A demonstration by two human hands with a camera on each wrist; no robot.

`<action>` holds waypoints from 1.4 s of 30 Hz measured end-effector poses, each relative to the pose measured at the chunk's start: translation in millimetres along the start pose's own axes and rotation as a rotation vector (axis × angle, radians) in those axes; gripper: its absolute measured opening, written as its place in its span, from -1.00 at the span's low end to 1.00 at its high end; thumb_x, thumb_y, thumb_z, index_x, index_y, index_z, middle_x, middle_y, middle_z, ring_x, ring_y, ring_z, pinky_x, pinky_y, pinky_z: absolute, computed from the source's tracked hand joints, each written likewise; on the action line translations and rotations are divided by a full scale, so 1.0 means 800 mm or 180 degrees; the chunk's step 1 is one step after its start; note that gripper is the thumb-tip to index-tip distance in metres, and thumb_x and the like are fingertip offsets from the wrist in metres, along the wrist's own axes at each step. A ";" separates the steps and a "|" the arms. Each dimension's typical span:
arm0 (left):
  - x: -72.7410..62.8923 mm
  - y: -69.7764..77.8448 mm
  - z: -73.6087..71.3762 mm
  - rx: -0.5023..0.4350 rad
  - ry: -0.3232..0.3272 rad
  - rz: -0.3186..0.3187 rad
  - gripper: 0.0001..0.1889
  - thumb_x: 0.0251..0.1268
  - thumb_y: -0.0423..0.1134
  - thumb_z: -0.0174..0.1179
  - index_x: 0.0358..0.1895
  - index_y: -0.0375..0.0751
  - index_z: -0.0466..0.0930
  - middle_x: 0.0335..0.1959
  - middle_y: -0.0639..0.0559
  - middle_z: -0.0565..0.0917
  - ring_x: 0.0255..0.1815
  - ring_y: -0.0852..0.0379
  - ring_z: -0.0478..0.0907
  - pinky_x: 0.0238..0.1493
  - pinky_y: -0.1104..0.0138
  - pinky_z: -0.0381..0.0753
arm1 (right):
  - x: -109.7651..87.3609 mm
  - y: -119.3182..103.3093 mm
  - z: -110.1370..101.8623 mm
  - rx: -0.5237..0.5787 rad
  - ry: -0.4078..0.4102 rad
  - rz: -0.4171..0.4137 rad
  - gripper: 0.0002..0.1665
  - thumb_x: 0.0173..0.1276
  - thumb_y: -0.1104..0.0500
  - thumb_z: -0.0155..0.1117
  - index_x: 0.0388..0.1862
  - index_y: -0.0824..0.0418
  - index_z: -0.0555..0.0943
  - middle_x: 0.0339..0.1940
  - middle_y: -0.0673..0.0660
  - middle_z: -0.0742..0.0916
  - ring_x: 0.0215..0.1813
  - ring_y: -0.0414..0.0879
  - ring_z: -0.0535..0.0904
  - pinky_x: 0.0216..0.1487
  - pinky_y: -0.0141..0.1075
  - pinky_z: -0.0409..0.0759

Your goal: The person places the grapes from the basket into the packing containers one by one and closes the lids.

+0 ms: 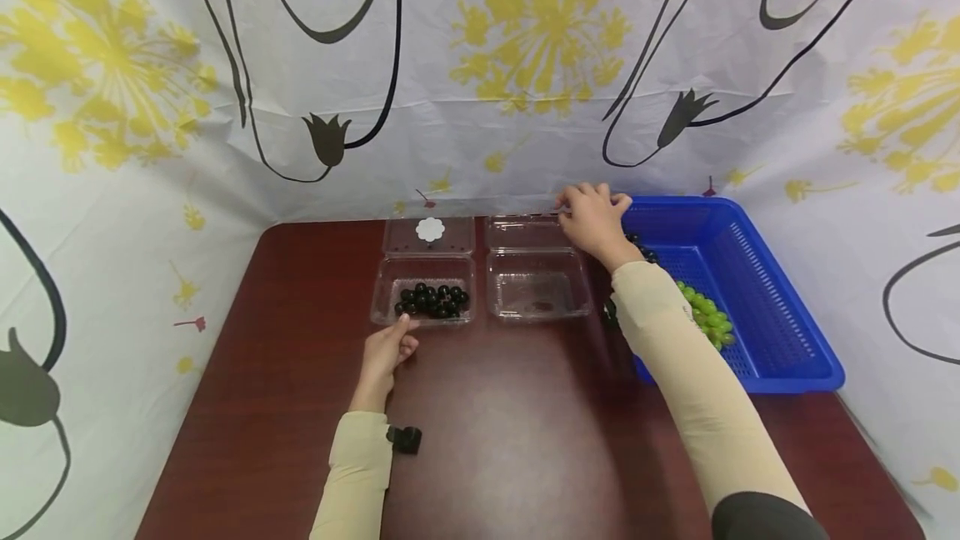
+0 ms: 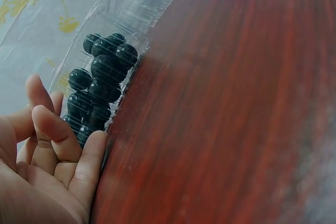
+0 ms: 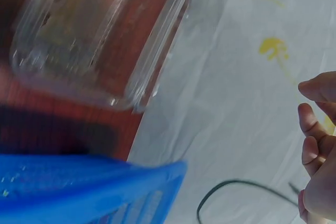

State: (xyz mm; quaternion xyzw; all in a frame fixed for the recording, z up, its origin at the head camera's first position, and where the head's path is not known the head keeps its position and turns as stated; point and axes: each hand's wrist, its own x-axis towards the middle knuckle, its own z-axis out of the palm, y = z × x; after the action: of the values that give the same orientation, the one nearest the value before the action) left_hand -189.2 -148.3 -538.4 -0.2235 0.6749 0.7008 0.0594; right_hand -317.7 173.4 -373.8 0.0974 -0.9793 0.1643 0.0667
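Note:
Dark grapes (image 1: pixel 431 301) lie in the left clear plastic box (image 1: pixel 382 277), whose lid (image 1: pixel 401 242) is folded back and bears a white flower-shaped label. My left hand (image 1: pixel 384 357) is at this box's front edge, fingers loosely bent beside the wall. In the left wrist view, the fingertips overlap the end of the box near the grapes (image 2: pixel 107 64). A second clear box (image 1: pixel 540 286), with its lid (image 1: pixel 528 233) back, holds no grapes. My right hand (image 1: pixel 594 223) hovers near that lid's right end and the basket's back left corner, fingers lightly bent around nothing.
A blue plastic basket (image 1: pixel 787 319) stands at the right with green grapes (image 1: pixel 705 315) and dark grapes (image 1: pixel 647 252) inside, partly behind my right forearm. A patterned cloth (image 1: pixel 480 148) hangs behind the reddish-brown table (image 1: pixel 510 432).

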 end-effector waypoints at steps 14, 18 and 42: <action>-0.001 0.003 0.000 0.0007 -0.0027 -0.0042 -0.53 0.44 0.05 0.05 0.03 -0.32 0.65 -0.68 0.19 0.55 -0.56 0.31 0.46 -0.41 0.49 0.53 | -0.019 0.065 -0.026 0.0006 -0.0154 0.0341 -0.75 0.35 0.22 0.06 -0.04 0.24 0.57 0.06 0.34 0.55 0.16 0.35 0.23 0.12 0.37 -0.19; 0.001 0.002 -0.001 0.0015 -0.0032 -0.0044 -0.52 0.45 0.05 0.04 0.04 -0.32 0.65 -0.68 0.19 0.55 -0.57 0.32 0.46 -0.41 0.49 0.53 | -0.024 0.081 -0.032 0.0015 -0.0195 0.0404 -0.74 0.37 0.22 0.06 -0.03 0.26 0.57 0.06 0.36 0.54 0.16 0.37 0.22 0.13 0.41 -0.24; -0.002 0.004 0.001 -0.0017 -0.0038 0.0000 -0.49 0.44 0.05 0.05 0.05 -0.40 0.62 -0.69 0.18 0.55 -0.57 0.31 0.46 -0.40 0.48 0.55 | -0.067 0.169 -0.018 0.0024 -0.0873 0.0793 -0.68 0.47 0.11 -0.02 -0.31 0.28 0.60 -0.14 0.37 0.59 0.04 0.39 0.20 0.08 0.51 -0.22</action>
State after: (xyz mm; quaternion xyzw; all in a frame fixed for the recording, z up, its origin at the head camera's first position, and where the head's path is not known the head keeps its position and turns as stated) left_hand -189.2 -147.7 -534.4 -0.2195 0.6727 0.7039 0.0628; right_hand -293.1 312.7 -410.6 -0.0030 -0.9831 0.1601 -0.0887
